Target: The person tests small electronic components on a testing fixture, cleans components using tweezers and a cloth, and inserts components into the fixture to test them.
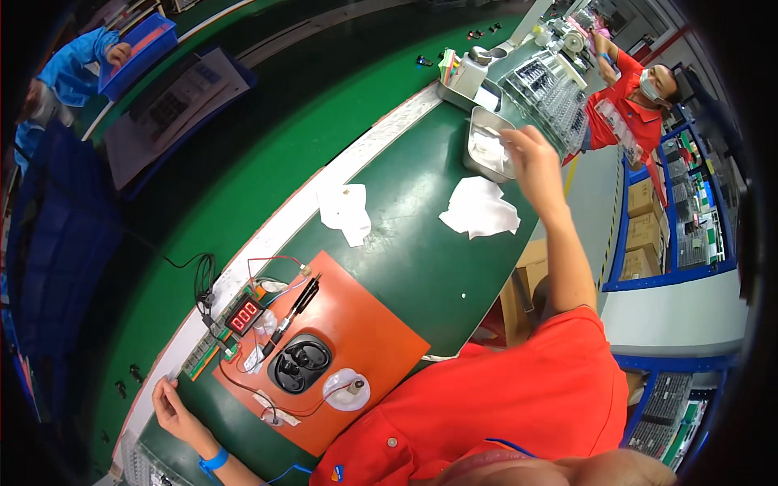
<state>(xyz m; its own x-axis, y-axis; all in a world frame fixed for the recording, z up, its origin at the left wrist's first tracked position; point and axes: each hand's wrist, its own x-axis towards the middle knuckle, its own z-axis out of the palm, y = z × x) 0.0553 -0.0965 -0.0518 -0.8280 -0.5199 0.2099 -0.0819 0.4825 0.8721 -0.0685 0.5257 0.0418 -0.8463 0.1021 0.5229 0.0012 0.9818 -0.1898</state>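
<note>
Nothing gripped, right hand (531, 158) stretched out, fingers loose over metal tray (486, 146), left hand (170, 402) laid open on table edge (154, 397), two white cloths (480, 208) counted.

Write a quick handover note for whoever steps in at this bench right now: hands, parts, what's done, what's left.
Right hand: stretched out over the metal tray at the far end, apparently picking from it; grip unclear.
Left hand: resting on the bench edge, holding nothing.
Black earbud case sits open on the orange mat, beside the red-digit meter and black probe.
White cloths lie mid-bench.
Done: fixture laid out. Left: cannot tell from here.
</note>
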